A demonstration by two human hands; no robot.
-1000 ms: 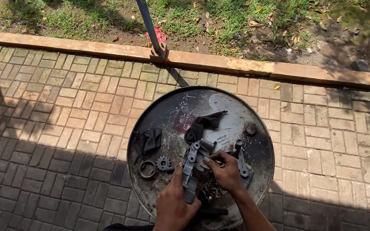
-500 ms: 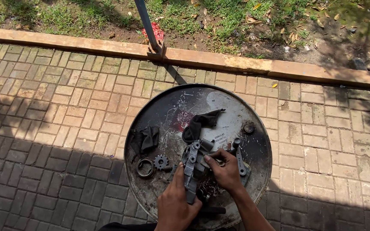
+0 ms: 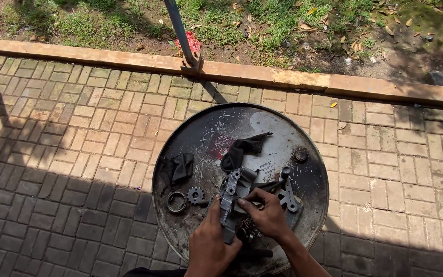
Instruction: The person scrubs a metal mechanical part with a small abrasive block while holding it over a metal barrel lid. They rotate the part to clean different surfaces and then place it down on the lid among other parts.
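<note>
A round metal drum top (image 3: 278,133) serves as a work surface. My left hand (image 3: 212,243) grips the lower end of a long grey metal bracket (image 3: 228,201) standing on it. My right hand (image 3: 265,213) pinches the bracket's middle from the right, fingertips closed on it. Just right of that hand lies a second grey metal arm with holes (image 3: 288,192). A small toothed sprocket (image 3: 196,195) and a metal ring (image 3: 176,201) lie to the left of my left hand.
Two black rags lie on the drum, one (image 3: 242,149) near the centre, one (image 3: 180,166) at the left. A small round cap (image 3: 300,154) sits at the right. Brick paving surrounds the drum; a concrete kerb (image 3: 293,78), a blue pole (image 3: 179,31) and grass are beyond.
Both hands stay on the bracket; my right hand's fingers have shifted slightly along it. The view has edged a little.
</note>
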